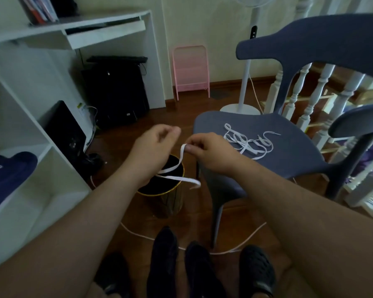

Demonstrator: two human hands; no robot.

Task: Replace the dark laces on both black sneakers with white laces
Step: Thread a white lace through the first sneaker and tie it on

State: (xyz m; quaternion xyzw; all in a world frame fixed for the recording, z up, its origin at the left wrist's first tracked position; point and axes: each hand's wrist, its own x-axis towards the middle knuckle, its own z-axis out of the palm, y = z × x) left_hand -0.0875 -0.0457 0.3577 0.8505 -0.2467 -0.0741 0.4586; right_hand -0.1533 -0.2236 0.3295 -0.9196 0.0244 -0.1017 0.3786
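Note:
Both hands hold one white lace [177,179] in the air above a small bin. My right hand [209,151] pinches a bend of the lace between thumb and fingers. My left hand [153,147] has its fingers curled, and two strands of the lace run out from under its heel; one end hangs free to the right. A second white lace [249,143] lies in a loose tangle on the chair seat. Two black sneakers [164,257] [199,272] stand side by side on the floor at the bottom, between my feet in black clogs.
A blue-grey chair [289,160] stands to the right. Under my hands sits a black bin with a gold rim [167,203]. The white shelf unit [52,160] is at the left, and a thin white cable [138,234] crosses the wooden floor. Behind are a fan stand, a pink rack and white balusters.

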